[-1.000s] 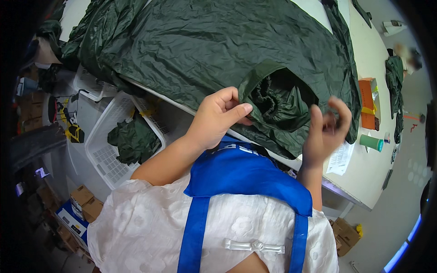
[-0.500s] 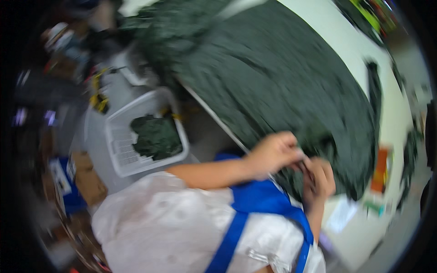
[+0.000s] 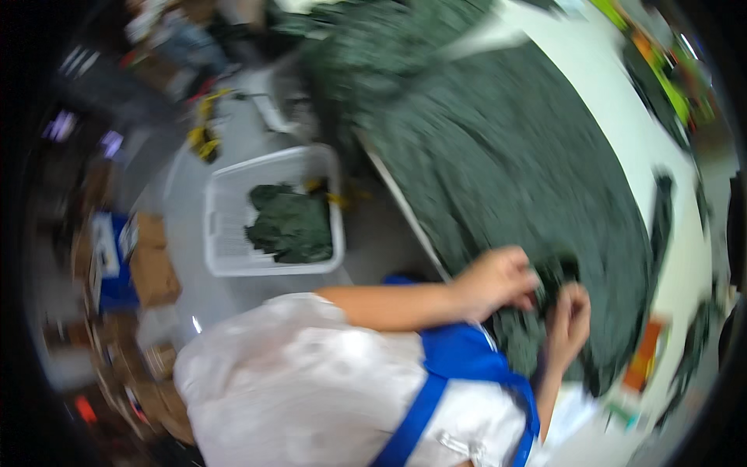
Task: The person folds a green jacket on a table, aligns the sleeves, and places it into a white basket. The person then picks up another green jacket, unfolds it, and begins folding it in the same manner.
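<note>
Big cloth [image 3: 506, 156] spread on desk [image 3: 615, 101], right side. Both hands at its near edge: left hand [image 3: 498, 280], right hand [image 3: 569, 321] just beside. Basket [image 3: 226, 233] on floor left of desk, cloth bundle [image 3: 289, 224] inside.

Even, fairly bright indoor light falls from above with no hard shadows or glare. Motion blur smears the whole view, softening the dark green fabric [image 3: 513, 163] and the white basket [image 3: 226, 226]. Fisheye bending curves the worktop [image 3: 622, 101] edge, and the corners fall black.
</note>
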Demonstrator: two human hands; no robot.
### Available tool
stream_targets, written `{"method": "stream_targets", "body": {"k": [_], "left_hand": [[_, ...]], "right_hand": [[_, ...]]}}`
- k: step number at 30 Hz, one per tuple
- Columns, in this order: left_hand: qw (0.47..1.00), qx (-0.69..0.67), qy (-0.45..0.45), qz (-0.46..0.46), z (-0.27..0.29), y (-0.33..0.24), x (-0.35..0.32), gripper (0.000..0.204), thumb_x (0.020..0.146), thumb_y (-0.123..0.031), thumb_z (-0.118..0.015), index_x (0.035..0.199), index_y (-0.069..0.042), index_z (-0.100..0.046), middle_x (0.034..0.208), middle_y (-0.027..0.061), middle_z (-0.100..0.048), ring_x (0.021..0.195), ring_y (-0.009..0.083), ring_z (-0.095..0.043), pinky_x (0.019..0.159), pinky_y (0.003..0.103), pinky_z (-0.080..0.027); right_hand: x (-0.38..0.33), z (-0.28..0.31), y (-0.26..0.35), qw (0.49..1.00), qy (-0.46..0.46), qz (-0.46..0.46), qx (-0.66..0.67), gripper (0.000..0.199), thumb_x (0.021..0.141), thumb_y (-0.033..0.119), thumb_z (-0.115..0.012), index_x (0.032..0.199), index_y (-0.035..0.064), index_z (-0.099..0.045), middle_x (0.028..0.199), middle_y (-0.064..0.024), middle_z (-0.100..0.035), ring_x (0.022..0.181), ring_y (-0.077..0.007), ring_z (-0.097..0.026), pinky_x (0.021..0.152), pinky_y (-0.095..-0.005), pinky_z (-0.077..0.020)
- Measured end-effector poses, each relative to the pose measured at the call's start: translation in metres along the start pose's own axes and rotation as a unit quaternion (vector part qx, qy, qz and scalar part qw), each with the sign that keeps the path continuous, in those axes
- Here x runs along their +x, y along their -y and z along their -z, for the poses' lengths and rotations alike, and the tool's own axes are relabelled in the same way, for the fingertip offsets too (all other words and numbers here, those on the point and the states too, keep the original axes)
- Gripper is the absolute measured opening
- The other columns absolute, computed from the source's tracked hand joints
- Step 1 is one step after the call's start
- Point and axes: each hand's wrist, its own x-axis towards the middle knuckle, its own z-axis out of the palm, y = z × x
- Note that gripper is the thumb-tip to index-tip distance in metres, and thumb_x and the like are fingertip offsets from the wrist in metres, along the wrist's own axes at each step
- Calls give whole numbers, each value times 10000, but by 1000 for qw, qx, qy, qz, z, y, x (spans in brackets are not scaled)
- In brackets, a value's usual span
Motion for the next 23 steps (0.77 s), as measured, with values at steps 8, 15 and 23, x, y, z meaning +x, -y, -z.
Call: {"method": "stream_targets", "body": {"k": [8,15,23], "left_hand": [[998,-31,47,-10,4,-19,-2,145,900,-87,-562,1030,-42,-517,982,104,-641,880,183,-635,780,328,-533],[998,-8,55,-10,1,-12,-1,165,894,-66,-564,1047,-41,-508,1003,105,-636,902,179,-629,791,336,-534],[991,84,92,-53,18,-6,-5,236,860,-49,-589,1083,-40,-509,1002,102,-635,888,173,-634,807,325,-517]], "right_hand": [[12,11,3,976,47,39,209,66,899,41,-550,848,0,-560,774,-31,-506,581,-59,-434,524,-194,-339],[0,10,14,989,27,5,143,262,802,10,-613,1049,6,-527,853,-39,-541,702,-62,-459,627,-187,-363],[-4,14,12,971,100,102,-190,360,738,73,-731,1069,25,-600,912,-83,-660,715,-92,-598,624,-193,-457]]}}
